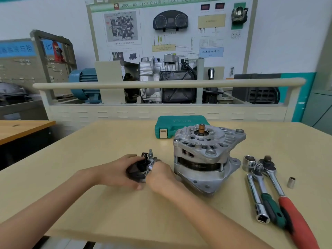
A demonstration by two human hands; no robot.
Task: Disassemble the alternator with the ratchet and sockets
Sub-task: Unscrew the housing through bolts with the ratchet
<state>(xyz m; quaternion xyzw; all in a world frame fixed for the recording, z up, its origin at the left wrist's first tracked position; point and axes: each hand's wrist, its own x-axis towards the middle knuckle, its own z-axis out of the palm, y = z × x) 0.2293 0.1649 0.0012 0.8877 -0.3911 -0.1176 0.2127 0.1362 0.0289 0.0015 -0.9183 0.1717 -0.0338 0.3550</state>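
The head camera looks down on a beige table (pixel 107 141), and the alternator (pixel 206 159) standing near its middle serves as the landmark for everything else. It sits upright on its aluminium housing, with the copper-coloured end of its shaft pointing up.

Just to the left of the alternator, the person holds a black removed part (pixel 140 168) (it looks like a rear cover with a metal bracket and studs fixed to it, though the details are small). The left hand (pixel 118 172) curls around the part from its far-left side, fingers wrapped over the top and thumb beneath. The right hand (pixel 159 174) is closed on the part's metal side, its fingertips pinching near a stud; this hand lies close to the alternator's base, but whether it touches the base cannot be told.

Behind the alternator, partly hidden by it, a green tool case (pixel 172 125) lies shut with its latch facing the person.

To the right of the alternator the tools lie together: a large chrome socket (pixel 248 162) nearest the housing, then a green-handled ratchet (pixel 265 191) and a red-handled ratchet (pixel 280 194) side by side with their heads towards the far edge. A long chrome extension socket (pixel 256 200) lies along the green handle's near side. Farther right, well apart from the alternator, a small socket (pixel 291 182) stands alone.

Beyond the table stands a training bench with a gearbox display (pixel 167 76) and a wiring board behind it.
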